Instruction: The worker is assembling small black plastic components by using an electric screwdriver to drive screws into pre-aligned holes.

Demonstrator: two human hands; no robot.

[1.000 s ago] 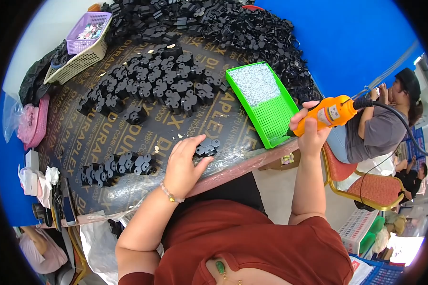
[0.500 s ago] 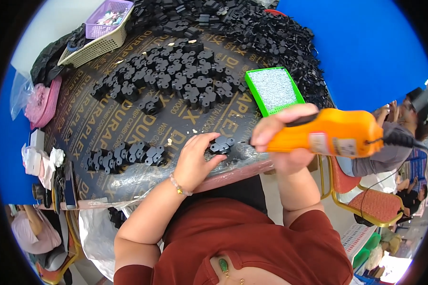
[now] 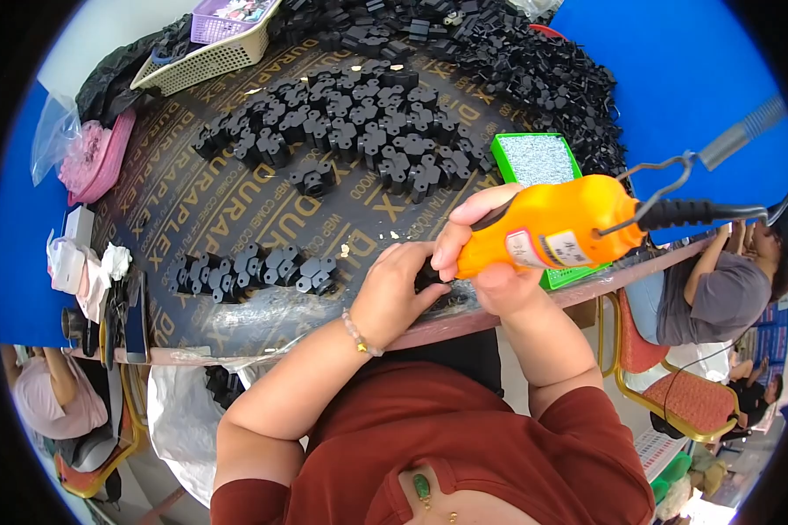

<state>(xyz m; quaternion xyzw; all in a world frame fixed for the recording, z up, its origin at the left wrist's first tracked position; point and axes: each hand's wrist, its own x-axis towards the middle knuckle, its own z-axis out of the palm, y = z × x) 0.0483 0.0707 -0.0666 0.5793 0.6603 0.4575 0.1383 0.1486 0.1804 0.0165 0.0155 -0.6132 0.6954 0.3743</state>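
Tabletop: dark smooth board [image 3: 197, 206] w/ gold printed lettering, front edge pinkish under glossy, wrinkled clear film. On it, moulded blk pieces, matte, prob. plastic, blocky w/ lobed, holed tabs: one tight group [image 3: 350, 122] mid-board, a short row [image 3: 254, 271] nearer the front edge on L, and a loose, jagged heap [image 3: 543, 79] of sm. blk bits at far R.

Green tray [image 3: 578, 276], rectangular, perforated floor, partly behind the tool; its far end carries pale, silvery grains [image 3: 541, 160]. Far L: openwork baskets, i.e. cream [image 3: 203, 70] w/ purple [image 3: 214, 28] on top, plus pink [image 3: 114, 162] nearer.

Hands: L hand [image 3: 400, 284] low at front edge, beaded bracelet [image 3: 356, 334] on wrist, fingers bent, thumb apart, closed round a blk part [image 3: 427, 276]; part mostly hidden, sits btwn fingers & thumb just above the board. R hand [image 3: 510, 293] wrapped firmly round a fat orange power tool [image 3: 547, 226], smooth shell, wire loop [image 3: 661, 179] and ribbed blk cord [image 3: 705, 213] at rear. Tool lies sideways, nose twd the L hand's part; tip behind R fingers, so contact w/ part can't be told.
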